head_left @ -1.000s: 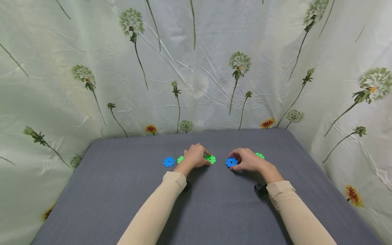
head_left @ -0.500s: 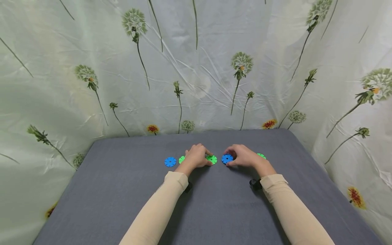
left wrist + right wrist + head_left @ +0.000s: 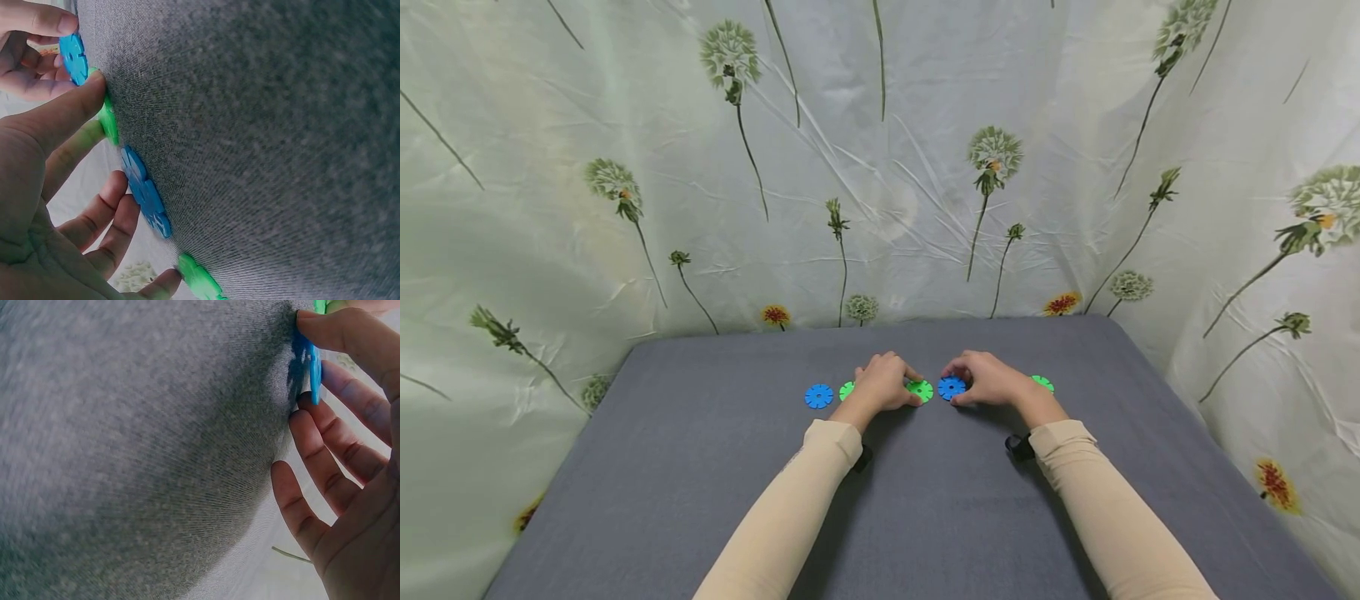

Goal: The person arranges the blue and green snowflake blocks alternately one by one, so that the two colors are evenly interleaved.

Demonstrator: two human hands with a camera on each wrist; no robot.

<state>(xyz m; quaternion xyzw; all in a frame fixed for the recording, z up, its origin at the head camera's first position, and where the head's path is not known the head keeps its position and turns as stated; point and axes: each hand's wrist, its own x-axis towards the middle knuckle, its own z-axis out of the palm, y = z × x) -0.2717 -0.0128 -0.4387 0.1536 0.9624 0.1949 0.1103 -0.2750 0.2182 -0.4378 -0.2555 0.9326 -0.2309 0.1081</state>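
My left hand (image 3: pixel 882 382) pinches a notched green plastic disc (image 3: pixel 922 390) between thumb and index finger; the disc lies on the grey cloth. My right hand (image 3: pixel 992 380) holds a notched blue disc (image 3: pixel 952 387) by its edges, just right of that green one. In the right wrist view this blue disc (image 3: pixel 315 375) stands slightly off the cloth, over its shadow. Beneath the other left fingers, the left wrist view shows a second blue disc (image 3: pixel 147 194) and another green disc (image 3: pixel 199 278); the head view hides that blue one behind the hand.
At the left end of the row lies one more blue disc (image 3: pixel 818 396). A green disc (image 3: pixel 1042 382) sits beyond the right hand, partly covered by it. The grey table (image 3: pixel 700 467) ends at a flower-printed curtain (image 3: pixel 910 208) behind.
My right hand has slid left with the blue disc, bringing it close to the green disc. The left hand has stayed on the green disc.
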